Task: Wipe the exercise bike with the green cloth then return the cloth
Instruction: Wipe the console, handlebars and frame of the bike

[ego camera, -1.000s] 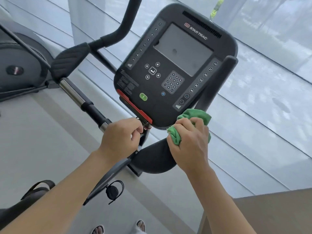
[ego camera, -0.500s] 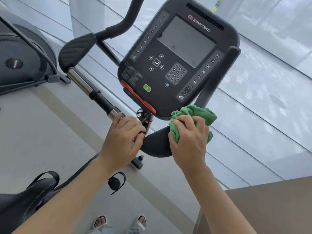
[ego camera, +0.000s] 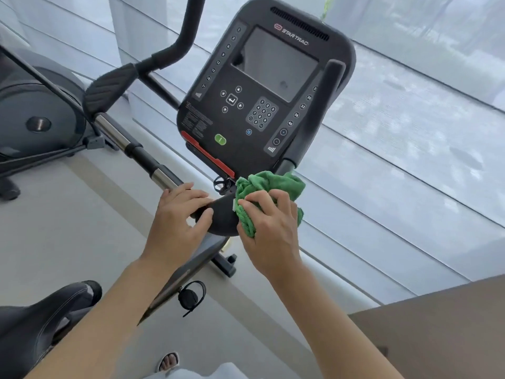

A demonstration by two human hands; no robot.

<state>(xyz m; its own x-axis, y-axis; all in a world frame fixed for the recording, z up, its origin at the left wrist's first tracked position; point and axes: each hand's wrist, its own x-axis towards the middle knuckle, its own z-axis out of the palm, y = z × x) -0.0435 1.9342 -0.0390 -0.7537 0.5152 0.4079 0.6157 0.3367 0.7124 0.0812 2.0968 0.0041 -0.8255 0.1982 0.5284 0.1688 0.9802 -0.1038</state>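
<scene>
My right grip [ego camera: 269, 228] bunches the green cloth [ego camera: 269, 198] against the bike's dark hub [ego camera: 222, 217] under the console [ego camera: 262, 86] (left grip [ego camera: 181, 217] loose, fingers spread), so a snag on the clip could tug it free.

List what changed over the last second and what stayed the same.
The left hand let go of its closed grip below the console and now lies open, fingers spread, on the dark housing. The right hand shifted the green cloth a little leftward along that housing. The cloth stays bunched in the right hand, under the console's lower edge.
</scene>
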